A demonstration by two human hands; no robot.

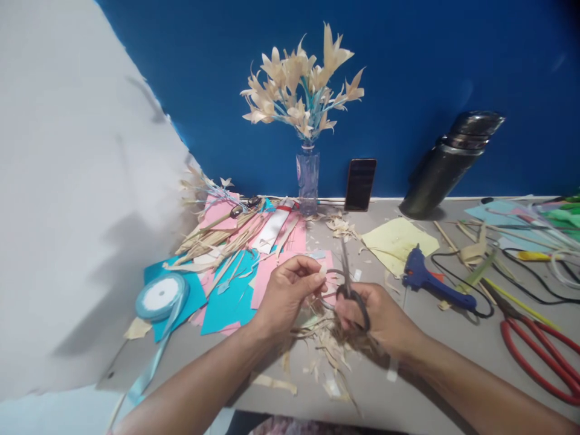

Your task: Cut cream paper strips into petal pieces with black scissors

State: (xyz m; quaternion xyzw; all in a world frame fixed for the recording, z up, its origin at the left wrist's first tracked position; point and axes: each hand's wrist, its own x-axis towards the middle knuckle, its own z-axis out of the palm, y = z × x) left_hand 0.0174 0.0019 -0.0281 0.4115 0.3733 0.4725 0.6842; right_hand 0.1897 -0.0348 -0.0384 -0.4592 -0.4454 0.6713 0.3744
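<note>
My left hand (290, 290) is closed in a pinch, thumb against forefinger, with a small pale piece (323, 270) showing at the fingertips; its kind is hard to make out. Just to the right, my right hand (376, 314) grips black-handled scissors (346, 275), their blades pointing up and away from me. The scissors are close beside the left fingertips. Beneath both hands lies a heap of dry husk scraps (333, 350). Pink paper (272, 281) and turquoise paper (231, 296) lie behind and left of my left hand.
Pale husk flowers (296, 78) stand in a clear bottle (308, 181) by the blue wall. A phone (360, 185) and a dark flask (441, 172) lean there. Rightward lie a blue glue gun (435, 284) and red-handled scissors (539, 350); leftward, a ribbon spool (161, 296).
</note>
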